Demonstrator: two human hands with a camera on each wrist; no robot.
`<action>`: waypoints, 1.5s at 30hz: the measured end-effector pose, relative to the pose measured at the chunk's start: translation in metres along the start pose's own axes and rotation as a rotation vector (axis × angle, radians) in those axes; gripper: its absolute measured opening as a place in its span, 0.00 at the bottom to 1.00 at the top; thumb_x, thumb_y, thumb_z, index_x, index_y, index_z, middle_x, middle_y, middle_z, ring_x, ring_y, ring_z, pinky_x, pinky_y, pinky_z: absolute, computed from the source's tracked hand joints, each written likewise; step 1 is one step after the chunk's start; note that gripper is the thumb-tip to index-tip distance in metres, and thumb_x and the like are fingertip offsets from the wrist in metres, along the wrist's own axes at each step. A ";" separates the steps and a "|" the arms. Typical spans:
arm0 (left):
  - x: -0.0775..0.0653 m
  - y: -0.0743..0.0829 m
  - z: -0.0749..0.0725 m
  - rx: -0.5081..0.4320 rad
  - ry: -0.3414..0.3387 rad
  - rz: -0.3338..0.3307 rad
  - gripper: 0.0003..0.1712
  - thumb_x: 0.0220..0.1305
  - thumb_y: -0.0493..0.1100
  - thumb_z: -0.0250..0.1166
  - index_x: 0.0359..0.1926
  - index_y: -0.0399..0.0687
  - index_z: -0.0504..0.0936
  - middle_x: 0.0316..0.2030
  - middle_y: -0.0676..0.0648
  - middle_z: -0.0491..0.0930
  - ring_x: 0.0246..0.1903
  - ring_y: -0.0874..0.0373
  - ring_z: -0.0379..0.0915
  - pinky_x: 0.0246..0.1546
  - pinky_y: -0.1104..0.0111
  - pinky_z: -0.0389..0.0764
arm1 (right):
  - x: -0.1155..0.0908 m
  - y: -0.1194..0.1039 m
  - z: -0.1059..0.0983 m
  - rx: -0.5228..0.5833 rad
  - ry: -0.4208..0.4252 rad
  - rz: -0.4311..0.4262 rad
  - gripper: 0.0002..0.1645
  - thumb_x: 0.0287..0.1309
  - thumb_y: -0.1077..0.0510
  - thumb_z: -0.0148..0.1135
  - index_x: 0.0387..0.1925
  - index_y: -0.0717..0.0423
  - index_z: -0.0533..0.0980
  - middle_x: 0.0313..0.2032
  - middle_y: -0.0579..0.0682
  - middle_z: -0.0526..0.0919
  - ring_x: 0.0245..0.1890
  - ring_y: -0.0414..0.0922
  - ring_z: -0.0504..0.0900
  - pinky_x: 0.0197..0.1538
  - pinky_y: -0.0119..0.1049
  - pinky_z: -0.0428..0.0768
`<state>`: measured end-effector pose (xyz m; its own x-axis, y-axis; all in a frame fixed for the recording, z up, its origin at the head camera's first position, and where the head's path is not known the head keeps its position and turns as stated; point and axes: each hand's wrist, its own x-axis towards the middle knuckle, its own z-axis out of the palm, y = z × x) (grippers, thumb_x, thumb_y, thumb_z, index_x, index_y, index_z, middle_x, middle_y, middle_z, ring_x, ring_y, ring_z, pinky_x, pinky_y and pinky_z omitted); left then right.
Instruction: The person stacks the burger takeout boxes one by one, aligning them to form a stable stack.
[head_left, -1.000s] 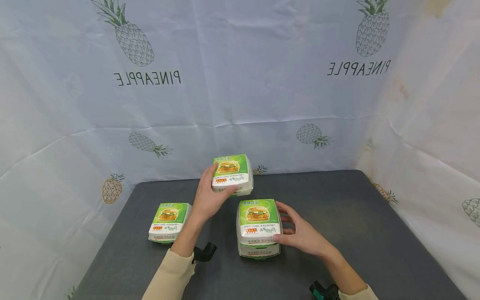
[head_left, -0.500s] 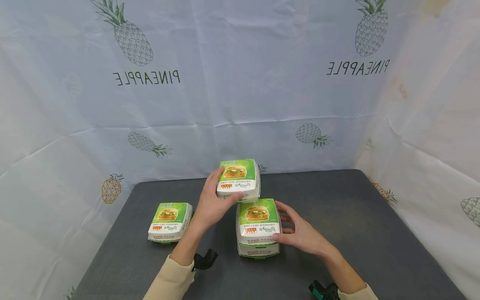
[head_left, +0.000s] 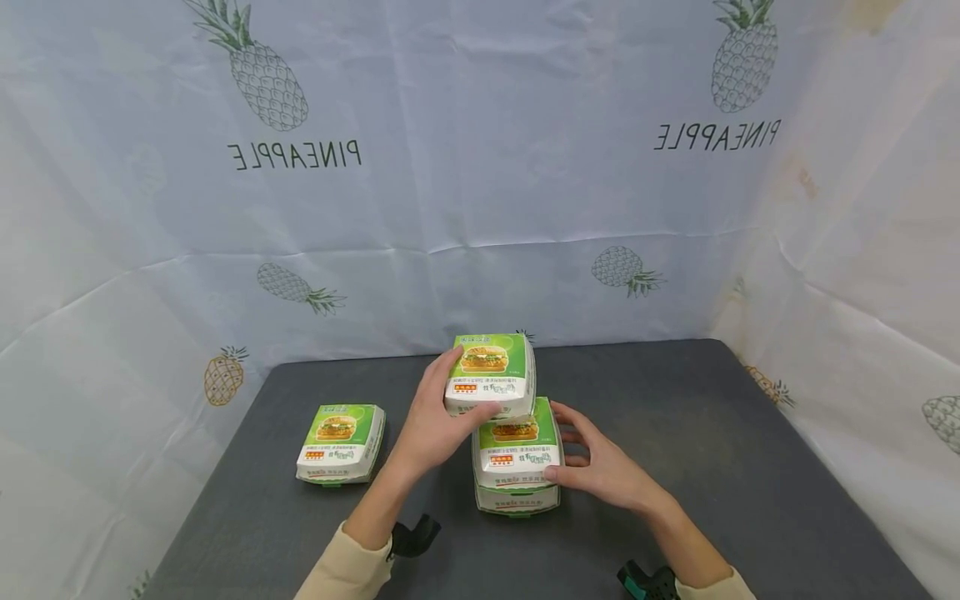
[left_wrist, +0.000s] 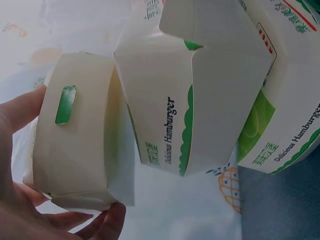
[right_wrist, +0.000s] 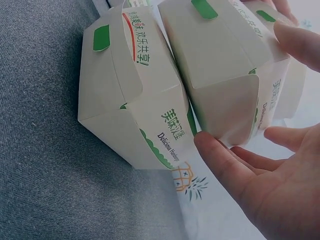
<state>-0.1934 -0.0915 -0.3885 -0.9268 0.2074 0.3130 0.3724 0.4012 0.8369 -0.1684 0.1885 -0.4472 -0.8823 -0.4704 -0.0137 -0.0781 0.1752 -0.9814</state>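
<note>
My left hand [head_left: 435,421] holds a green-and-white burger box [head_left: 491,375], thumb at its front and fingers along its left side. This box overlaps the back of a two-box stack in the head view, and its underside [left_wrist: 75,135] is toward the left wrist camera. In the stack, the upper burger box [head_left: 517,468] sits on the lower burger box [head_left: 517,501]. My right hand [head_left: 611,468] grips the upper box's right side, thumb at the front corner and fingers farther back. In the right wrist view, its index fingertip lies near the seam between the stacked boxes.
Another burger box [head_left: 341,446] stands alone on the dark grey table [head_left: 675,417], left of my left forearm. Behind and beside the table hangs a white cloth [head_left: 480,192] printed with pineapples. Black wrist straps [head_left: 416,535] show on both wrists.
My left hand has brought its burger box rightward and nearer, from behind the stack to overlapping its back part. My right hand and the stacked boxes have stayed in place.
</note>
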 end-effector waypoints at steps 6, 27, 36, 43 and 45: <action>-0.004 0.000 0.004 -0.001 -0.011 0.004 0.54 0.59 0.57 0.76 0.80 0.54 0.57 0.77 0.46 0.53 0.64 0.47 0.62 0.54 0.50 0.73 | 0.000 -0.003 -0.001 -0.014 0.010 0.003 0.55 0.65 0.54 0.69 0.81 0.48 0.44 0.76 0.59 0.52 0.68 0.63 0.67 0.57 0.46 0.80; -0.016 0.002 0.016 0.038 -0.004 0.004 0.54 0.56 0.60 0.76 0.79 0.58 0.59 0.78 0.49 0.52 0.72 0.47 0.52 0.58 0.44 0.69 | -0.008 -0.030 0.005 -0.257 0.245 -0.219 0.49 0.66 0.51 0.70 0.79 0.43 0.53 0.76 0.51 0.55 0.74 0.59 0.59 0.67 0.56 0.70; -0.019 0.010 0.020 0.025 -0.004 0.009 0.54 0.57 0.60 0.76 0.79 0.57 0.58 0.78 0.50 0.50 0.74 0.47 0.49 0.61 0.41 0.66 | 0.002 -0.046 0.011 -0.221 0.256 -0.311 0.46 0.67 0.56 0.68 0.79 0.45 0.55 0.74 0.52 0.56 0.73 0.58 0.59 0.66 0.60 0.70; -0.022 0.014 0.022 0.031 -0.005 0.004 0.54 0.58 0.60 0.76 0.79 0.57 0.58 0.78 0.48 0.49 0.73 0.48 0.51 0.60 0.42 0.67 | 0.005 -0.045 0.012 -0.206 0.272 -0.325 0.44 0.67 0.59 0.67 0.78 0.47 0.56 0.74 0.53 0.57 0.73 0.58 0.60 0.63 0.58 0.73; -0.023 0.014 0.022 0.024 -0.008 0.008 0.54 0.58 0.60 0.76 0.79 0.58 0.59 0.78 0.48 0.50 0.72 0.48 0.51 0.60 0.42 0.68 | 0.005 -0.046 0.012 -0.197 0.270 -0.328 0.44 0.67 0.59 0.67 0.78 0.48 0.57 0.74 0.53 0.57 0.73 0.58 0.60 0.63 0.55 0.74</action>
<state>-0.1659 -0.0713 -0.3936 -0.9234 0.2178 0.3160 0.3810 0.4211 0.8231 -0.1638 0.1682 -0.4046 -0.8834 -0.2908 0.3675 -0.4371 0.2283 -0.8700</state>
